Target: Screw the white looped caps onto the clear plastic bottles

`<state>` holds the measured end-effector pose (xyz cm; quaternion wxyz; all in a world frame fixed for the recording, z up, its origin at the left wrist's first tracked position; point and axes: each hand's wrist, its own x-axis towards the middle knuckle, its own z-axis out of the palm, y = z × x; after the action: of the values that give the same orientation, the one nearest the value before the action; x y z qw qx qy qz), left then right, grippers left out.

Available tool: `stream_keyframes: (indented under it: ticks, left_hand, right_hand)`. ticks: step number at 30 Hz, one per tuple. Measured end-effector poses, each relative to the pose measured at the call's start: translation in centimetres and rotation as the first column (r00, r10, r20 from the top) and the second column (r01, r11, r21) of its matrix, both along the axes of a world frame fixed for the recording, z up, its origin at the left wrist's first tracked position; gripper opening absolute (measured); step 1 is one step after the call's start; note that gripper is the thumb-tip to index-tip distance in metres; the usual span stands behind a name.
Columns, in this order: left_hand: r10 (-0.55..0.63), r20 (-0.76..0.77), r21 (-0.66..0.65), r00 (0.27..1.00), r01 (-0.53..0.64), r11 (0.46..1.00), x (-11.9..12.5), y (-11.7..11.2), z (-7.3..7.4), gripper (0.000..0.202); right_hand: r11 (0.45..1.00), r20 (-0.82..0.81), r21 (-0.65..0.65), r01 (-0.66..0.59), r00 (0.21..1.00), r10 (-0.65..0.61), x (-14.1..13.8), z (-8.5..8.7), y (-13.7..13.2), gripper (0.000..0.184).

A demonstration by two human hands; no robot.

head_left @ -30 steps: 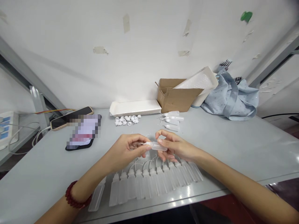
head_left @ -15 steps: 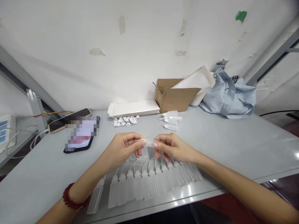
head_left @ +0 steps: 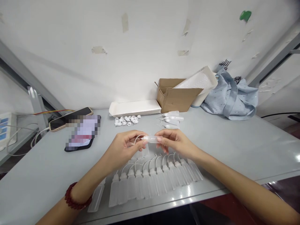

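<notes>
Both hands meet above the grey table (head_left: 234, 147) and share one small clear squeeze bottle (head_left: 152, 138). My left hand (head_left: 125, 147) pinches its capped end, where a thin curved tube sticks out. My right hand (head_left: 174, 142) pinches the bottle's body from the right. Just below them, a row of several like bottles (head_left: 152, 181) lies side by side near the front edge, each with a bent tube at its top. A red bead bracelet (head_left: 74, 197) is on my left wrist.
A heap of white caps (head_left: 126, 120) and a few more bottles (head_left: 172, 120) lie further back. Behind stand a flat white tray (head_left: 134, 108), a cardboard box (head_left: 175, 95) and blue cloth (head_left: 231, 95). Phones (head_left: 77, 123) lie at left. One loose bottle (head_left: 96, 197) lies front left.
Both hands have stayed together on the bottle, shifting it slightly up and away from me while the fingers regrip; the thin tube now curves over my left fingers.
</notes>
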<state>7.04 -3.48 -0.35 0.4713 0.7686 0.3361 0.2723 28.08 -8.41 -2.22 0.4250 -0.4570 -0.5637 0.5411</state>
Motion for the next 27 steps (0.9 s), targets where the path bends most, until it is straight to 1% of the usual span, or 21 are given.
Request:
stream_keyframes:
  ticks: [2, 4, 6, 9, 13, 15, 17, 19, 21, 25, 27]
  left_hand:
    - [0.008, -0.025, -0.019, 1.0, -0.009, 1.0, 0.0, 0.1, 0.0, 0.019]
    - [-0.004, -0.039, -0.032, 0.999, 0.003, 0.999, 0.0, 0.1, 0.0, 0.025]
    - [-0.021, -0.037, -0.049, 0.999, 0.019, 0.999, 0.0, 0.2, 0.1, 0.031]
    - [-0.038, -0.042, -0.097, 0.998, 0.034, 0.995, -0.1, 0.3, 0.1, 0.033]
    - [-0.116, -0.11, -0.147, 0.987, 0.099, 0.984, -0.2, 0.3, -0.3, 0.038]
    - [-0.138, -0.148, -0.14, 0.979, 0.118, 0.983, -0.1, 0.2, -0.5, 0.042]
    - [-0.13, -0.19, -0.084, 0.973, 0.116, 0.99, 0.0, 0.0, -0.5, 0.041]
    - [-0.116, -0.212, 0.017, 0.971, 0.122, 0.992, 0.0, -0.2, -0.4, 0.038]
    - [-0.11, -0.201, 0.135, 0.973, 0.139, 0.981, 0.1, -0.5, -0.3, 0.037]
    - [-0.095, -0.104, 0.368, 0.99, 0.127, 0.921, 0.3, -1.0, -0.5, 0.03]
    - [-0.084, -0.061, 0.445, 0.995, 0.102, 0.89, 0.4, -1.1, -0.6, 0.023]
  right_hand:
    - [0.998, 0.056, 0.044, 0.044, 0.997, -0.046, 0.0, 0.2, -0.1, 0.025]
    - [0.996, 0.078, 0.061, 0.061, 0.995, -0.066, 0.0, 0.2, -0.2, 0.023]
    - [0.996, 0.077, 0.068, 0.066, 0.994, -0.071, -0.1, 0.2, -0.3, 0.022]
    - [0.992, 0.069, 0.094, 0.087, 0.993, -0.094, -0.2, 0.1, -0.4, 0.023]
    - [0.983, 0.085, 0.144, 0.116, 0.988, -0.129, -0.3, 0.0, -0.4, 0.023]
    - [0.979, 0.109, 0.168, 0.117, 0.985, -0.136, -0.3, 0.0, -0.4, 0.022]
    - [0.978, 0.129, 0.175, 0.109, 0.983, -0.133, -0.4, 0.1, -0.5, 0.021]
    - [0.981, 0.131, 0.162, 0.11, 0.983, -0.132, -0.5, 0.3, -0.7, 0.023]
    - [0.985, 0.124, 0.128, 0.118, 0.983, -0.134, -0.6, 0.5, -1.0, 0.027]
    - [0.991, 0.104, 0.046, 0.125, 0.986, -0.129, -0.6, 0.8, -1.1, 0.034]
    - [0.992, 0.068, 0.008, 0.123, 0.99, -0.123, -0.5, 0.7, -0.9, 0.036]
